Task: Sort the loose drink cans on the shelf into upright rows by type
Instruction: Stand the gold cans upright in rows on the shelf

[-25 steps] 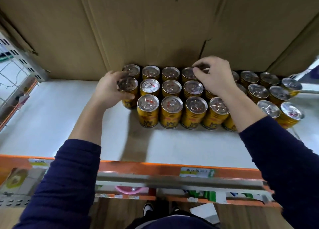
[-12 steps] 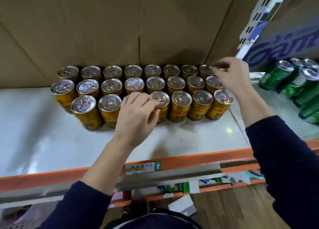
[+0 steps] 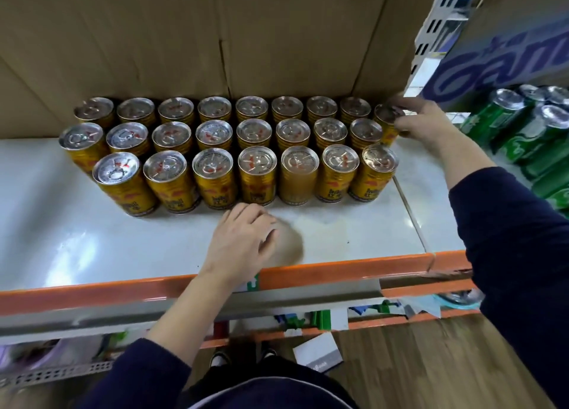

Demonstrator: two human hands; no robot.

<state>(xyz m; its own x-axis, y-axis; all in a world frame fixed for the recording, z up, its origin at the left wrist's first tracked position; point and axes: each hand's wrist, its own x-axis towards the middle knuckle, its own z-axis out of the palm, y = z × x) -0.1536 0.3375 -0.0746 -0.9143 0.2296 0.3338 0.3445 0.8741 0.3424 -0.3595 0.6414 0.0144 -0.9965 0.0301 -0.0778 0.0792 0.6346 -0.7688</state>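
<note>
Several gold drink cans [image 3: 257, 174] stand upright in three rows on the white shelf [image 3: 92, 242], against a cardboard back wall. My right hand [image 3: 421, 125] grips the rightmost gold can of the back row [image 3: 385, 117] from its right side, fingers over its lid. My left hand [image 3: 243, 242] hovers over the bare shelf just in front of the front row, fingers loosely curled and holding nothing. Green cans [image 3: 505, 113] lie tilted on the neighbouring shelf section to the right.
The shelf has an orange front lip [image 3: 338, 273] with price labels. A blue-and-white printed carton [image 3: 498, 54] sits above the green cans. A seam [image 3: 409, 211] divides the white shelf from the right section. Below are lower shelves and a wooden floor.
My left hand has drawn back from the front-row cans to the shelf in front of them. My right hand stays at the right end of the back row. The view has shifted right.
</note>
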